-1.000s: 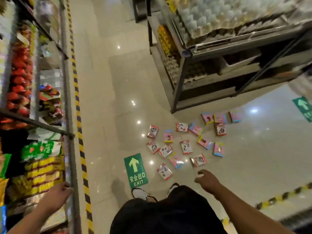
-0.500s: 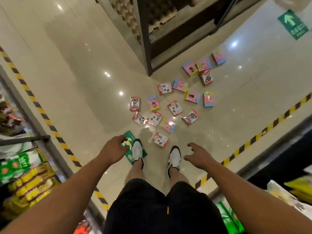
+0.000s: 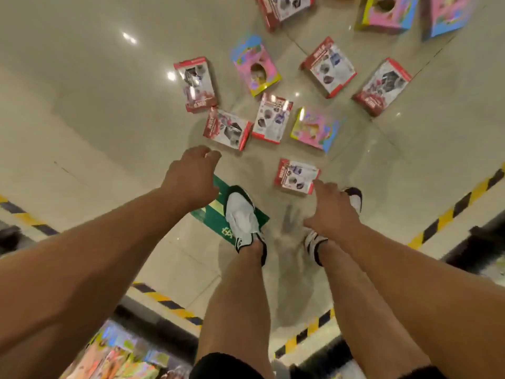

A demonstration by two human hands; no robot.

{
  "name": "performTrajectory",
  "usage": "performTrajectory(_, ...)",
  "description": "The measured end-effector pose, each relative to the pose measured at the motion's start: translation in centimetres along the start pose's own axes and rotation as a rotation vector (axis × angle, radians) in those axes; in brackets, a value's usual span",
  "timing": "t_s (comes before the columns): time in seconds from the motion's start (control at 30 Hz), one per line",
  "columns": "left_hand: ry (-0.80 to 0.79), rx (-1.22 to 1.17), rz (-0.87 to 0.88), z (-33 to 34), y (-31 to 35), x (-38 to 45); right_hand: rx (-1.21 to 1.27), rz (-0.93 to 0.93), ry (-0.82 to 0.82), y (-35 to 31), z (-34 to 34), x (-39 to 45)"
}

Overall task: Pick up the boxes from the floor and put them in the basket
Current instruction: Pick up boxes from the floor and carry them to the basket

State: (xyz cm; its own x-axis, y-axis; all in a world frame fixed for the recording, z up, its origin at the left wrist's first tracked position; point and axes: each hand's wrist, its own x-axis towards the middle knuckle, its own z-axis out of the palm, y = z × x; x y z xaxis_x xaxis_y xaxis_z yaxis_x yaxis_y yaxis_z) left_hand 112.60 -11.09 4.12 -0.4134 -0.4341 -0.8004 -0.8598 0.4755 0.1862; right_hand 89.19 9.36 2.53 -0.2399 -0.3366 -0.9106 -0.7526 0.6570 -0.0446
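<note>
The boxes lie scattered flat on the glossy tile floor [image 3: 82, 105] ahead of my feet, red-and-white ones mixed with pink ones. Nearest is a red-and-white box [image 3: 296, 176] just beyond my right shoe [image 3: 354, 198]. My right hand [image 3: 332, 212] reaches down toward it, fingers spread loose and holding nothing; my left hand [image 3: 191, 177] hangs near another red box [image 3: 226, 129], fingers loosely curled, also empty. I judge this the first reach, with no box lifted yet. Next I need to lower the right hand onto the near box and get fingers under an edge. My left shoe [image 3: 241, 214] stands on a green floor sign [image 3: 210, 217]. No basket is in view, so I must find it before dropping anything.
</note>
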Motion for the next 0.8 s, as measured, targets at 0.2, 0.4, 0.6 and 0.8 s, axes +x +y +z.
performTrajectory(0.2, 0.105, 0.301, 0.09, 5.2, -1.8, 13.1, -0.269, -0.025, 0.159, 1.5, 6.2, 10.1)
performTrajectory(0.4, 0.19, 0.474, 0.157, 8.5, -3.6, 20.9, -0.334, -0.048, 0.207, 2.7, 9.0, 16.1)
performTrajectory(0.6, 0.277, 0.537, 0.155, 9.1, -4.0, 22.3, -0.381, -0.065, 0.283, 2.7, 10.0, 17.8)
performTrajectory(0.8, 0.169, 0.016, -0.067, 7.6, -1.4, 12.5, -0.006, 0.024, 0.198, 1.0, 6.1, 12.8)
